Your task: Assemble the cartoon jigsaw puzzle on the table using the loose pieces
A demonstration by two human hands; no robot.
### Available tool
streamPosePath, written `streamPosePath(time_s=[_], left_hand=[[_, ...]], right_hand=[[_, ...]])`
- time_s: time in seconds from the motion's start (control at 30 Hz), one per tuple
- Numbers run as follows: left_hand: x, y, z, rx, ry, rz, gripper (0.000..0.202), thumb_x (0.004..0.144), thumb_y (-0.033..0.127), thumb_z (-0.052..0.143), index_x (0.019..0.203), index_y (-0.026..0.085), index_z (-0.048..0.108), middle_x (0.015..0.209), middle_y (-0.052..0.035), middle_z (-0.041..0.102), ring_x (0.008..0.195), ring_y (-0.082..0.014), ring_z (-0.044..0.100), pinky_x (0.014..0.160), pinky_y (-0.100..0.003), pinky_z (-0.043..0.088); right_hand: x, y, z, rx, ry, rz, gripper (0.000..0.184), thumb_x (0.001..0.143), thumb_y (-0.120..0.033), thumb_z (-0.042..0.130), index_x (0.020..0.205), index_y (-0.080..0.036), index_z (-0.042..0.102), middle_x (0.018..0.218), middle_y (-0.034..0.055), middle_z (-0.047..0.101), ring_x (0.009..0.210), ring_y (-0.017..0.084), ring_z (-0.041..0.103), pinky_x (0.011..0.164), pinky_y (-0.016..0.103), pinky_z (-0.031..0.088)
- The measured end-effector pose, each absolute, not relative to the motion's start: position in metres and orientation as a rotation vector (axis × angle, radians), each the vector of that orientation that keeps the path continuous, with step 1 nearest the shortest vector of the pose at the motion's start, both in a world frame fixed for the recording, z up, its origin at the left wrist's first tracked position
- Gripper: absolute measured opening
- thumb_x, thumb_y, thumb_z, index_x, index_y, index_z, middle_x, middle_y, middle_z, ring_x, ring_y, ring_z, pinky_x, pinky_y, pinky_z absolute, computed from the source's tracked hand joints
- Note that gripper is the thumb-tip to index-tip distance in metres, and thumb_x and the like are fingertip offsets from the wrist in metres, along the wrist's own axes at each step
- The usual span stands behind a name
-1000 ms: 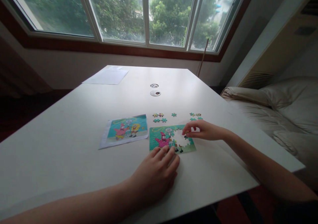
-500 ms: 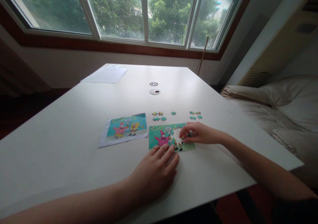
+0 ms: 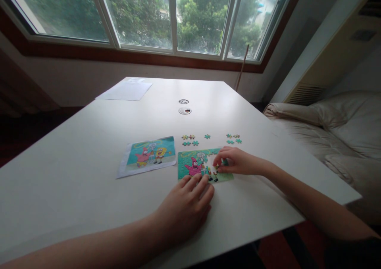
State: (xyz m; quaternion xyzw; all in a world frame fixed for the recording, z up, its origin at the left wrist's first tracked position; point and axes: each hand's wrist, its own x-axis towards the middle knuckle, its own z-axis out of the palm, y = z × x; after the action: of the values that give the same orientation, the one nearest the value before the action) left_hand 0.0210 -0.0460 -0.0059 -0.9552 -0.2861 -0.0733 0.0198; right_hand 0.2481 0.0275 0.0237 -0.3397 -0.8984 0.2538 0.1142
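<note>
A partly filled cartoon jigsaw puzzle [image 3: 190, 165] lies flat on the white table, with a pale gap in its right half. My left hand [image 3: 192, 197] rests at the puzzle's near edge, fingers stretched out and lying on its lower border. Over the right part of the puzzle, my right hand [image 3: 235, 160] has thumb and fingers pinched together on a small puzzle piece [image 3: 216, 168] beside the gap. Those fingers partly hide the piece and the puzzle's right side. Left of the puzzle is a printed reference picture [image 3: 151, 153] showing the same characters.
Beyond the puzzle lie loose pieces: a left group [image 3: 190, 143], a single piece [image 3: 207, 136] and a right group [image 3: 230, 142]. Two round fittings [image 3: 185, 111] are set in the table [image 3: 89, 149]. White paper [image 3: 125, 91] lies far left; a beige sofa [image 3: 312, 130] stands right.
My right hand's fingertips have shifted very slightly at the gap. My left hand stays in place. The whole view has moved a little.
</note>
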Motion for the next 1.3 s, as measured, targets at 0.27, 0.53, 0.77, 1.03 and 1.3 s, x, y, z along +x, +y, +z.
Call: streamPosePath(time_s=[0.27, 0.53, 0.77, 1.03, 1.3], left_hand=[[0.02, -0.047, -0.003, -2.976, -0.893, -0.209, 0.031, 0.088, 0.023, 0.037, 0.116, 0.015, 0.047, 0.125, -0.0131, 0.048, 0.111, -0.0299, 0.046, 0.089, -0.045, 0.039], [0.021, -0.046, -0.003, -2.975, -0.887, -0.21, 0.03, 0.088, 0.024, 0.037, 0.116, 0.016, 0.048, 0.125, -0.0128, 0.048, 0.111, -0.0297, 0.046, 0.09, -0.044, 0.038], [0.02, -0.047, -0.004, -2.973, -0.898, -0.229, 0.031, 0.088, 0.024, 0.039, 0.117, 0.017, 0.047, 0.126, -0.0132, 0.047, 0.112, -0.0292, 0.045, 0.089, -0.045, 0.038], [0.02, -0.046, -0.006, -2.956, -0.874, -0.226, 0.032, 0.089, 0.024, 0.036, 0.117, 0.015, 0.047, 0.126, -0.0133, 0.047, 0.112, -0.0302, 0.045, 0.09, -0.044, 0.038], [0.018, -0.047, -0.007, -2.934, -0.83, -0.222, 0.032, 0.09, 0.023, 0.034, 0.118, 0.015, 0.046, 0.125, -0.0136, 0.048, 0.112, -0.0296, 0.044, 0.09, -0.044, 0.037]], right_hand=[[0.249, 0.028, 0.022, -0.937, -2.628, 0.724, 0.006, 0.077, -0.025, 0.059, 0.078, -0.019, 0.062, 0.075, 0.0016, 0.063, 0.076, 0.014, 0.051, 0.073, 0.025, 0.041], [0.247, 0.027, 0.023, -0.895, -2.665, 0.704, 0.006, 0.078, -0.024, 0.058, 0.078, -0.019, 0.062, 0.076, 0.0019, 0.064, 0.077, 0.014, 0.052, 0.073, 0.025, 0.041], [0.279, 0.063, 0.026, -1.231, -2.484, 0.48, 0.015, 0.077, -0.029, 0.056, 0.084, -0.018, 0.062, 0.08, 0.0039, 0.064, 0.07, 0.013, 0.054, 0.065, 0.025, 0.042], [0.323, 0.109, 0.017, -1.676, -2.357, 0.34, 0.025, 0.072, -0.039, 0.057, 0.081, -0.017, 0.064, 0.079, 0.0026, 0.064, 0.065, 0.012, 0.053, 0.061, 0.023, 0.038], [0.324, 0.122, 0.014, -1.708, -2.44, 0.487, 0.036, 0.065, -0.048, 0.062, 0.084, -0.017, 0.064, 0.081, 0.0029, 0.065, 0.065, 0.013, 0.054, 0.059, 0.023, 0.038]])
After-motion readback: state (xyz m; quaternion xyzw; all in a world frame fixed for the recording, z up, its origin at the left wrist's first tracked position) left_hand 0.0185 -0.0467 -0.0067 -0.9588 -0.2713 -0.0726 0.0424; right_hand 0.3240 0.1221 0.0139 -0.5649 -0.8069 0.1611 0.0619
